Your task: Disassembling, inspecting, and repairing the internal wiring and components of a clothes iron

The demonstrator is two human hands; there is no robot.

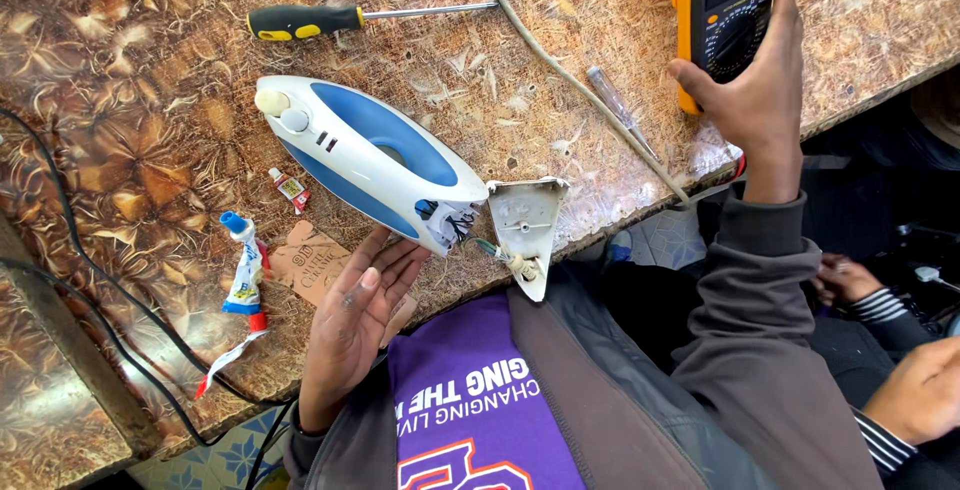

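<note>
Iron: white-and-blue plastic clothes iron (372, 155), rear cover (525, 225) detached, wires exposed.
Left hand (355, 320): fingers released, 6 o'clock of iron.
Right hand (755, 100): grasping yellow multimeter (725, 10), 2 o'clock.

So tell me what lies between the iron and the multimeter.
In the head view, a beige cord and a small clear-handled screwdriver cross the table between the iron and the multimeter.

iron (372, 155): white body, blue handle inset and side
back cover (526, 222): off-white
multimeter (722, 12): orange case, dark face
screwdriver (306, 20): black/yellow grip
tester screwdriver (620, 110): clear handle
tube (243, 275): white/blue, blue cap
table (130, 130): brown leaf pattern
</note>
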